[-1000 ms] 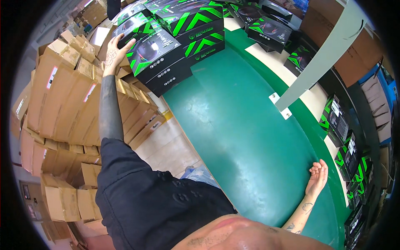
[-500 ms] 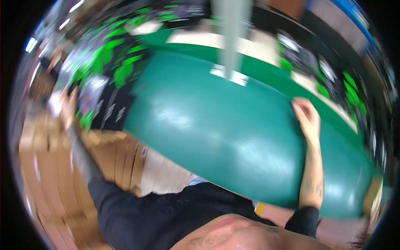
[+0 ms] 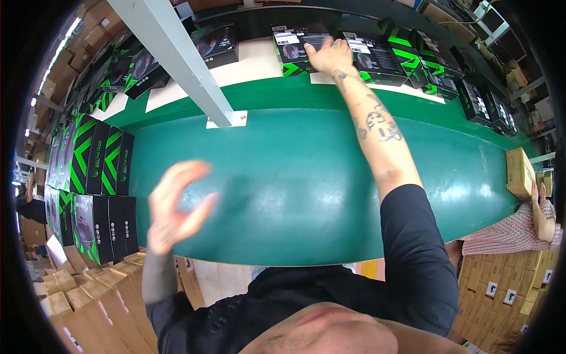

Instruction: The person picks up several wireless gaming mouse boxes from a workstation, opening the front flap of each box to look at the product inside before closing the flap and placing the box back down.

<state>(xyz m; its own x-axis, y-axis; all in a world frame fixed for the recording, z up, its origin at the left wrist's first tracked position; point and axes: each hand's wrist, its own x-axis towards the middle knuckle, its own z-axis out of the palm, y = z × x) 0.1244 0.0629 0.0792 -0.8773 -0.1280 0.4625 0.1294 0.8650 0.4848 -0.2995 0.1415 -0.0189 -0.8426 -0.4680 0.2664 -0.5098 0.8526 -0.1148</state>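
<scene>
My left hand [image 3: 177,206] is slightly blurred over the green tabletop [image 3: 283,194], thumb and fingers apart with nothing between them. With the arm stretched to the far side, my right hand [image 3: 331,58] lies between two black-and-green boxes. Its thumb is spread over the near right corner of the left box [image 3: 299,42]; the fingertips reach the gap beside the right box [image 3: 374,62]. No firm grip on either box shows. Both boxes rest on the strip beyond the green table. To the left of my left hand are stacked black boxes with green stripes [image 3: 97,159].
A grey post [image 3: 177,56] is bolted to the table's back. Several more black boxes [image 3: 433,59] line the far strip. Brown cartons [image 3: 112,295] are piled at lower left. On the right, another person's hand [image 3: 539,203] is beside a brown carton [image 3: 520,174].
My view has swung to the right. My left hand has moved from beside the stacked boxes to above the table, and my right hand has reached to the boxes on the far strip.
</scene>
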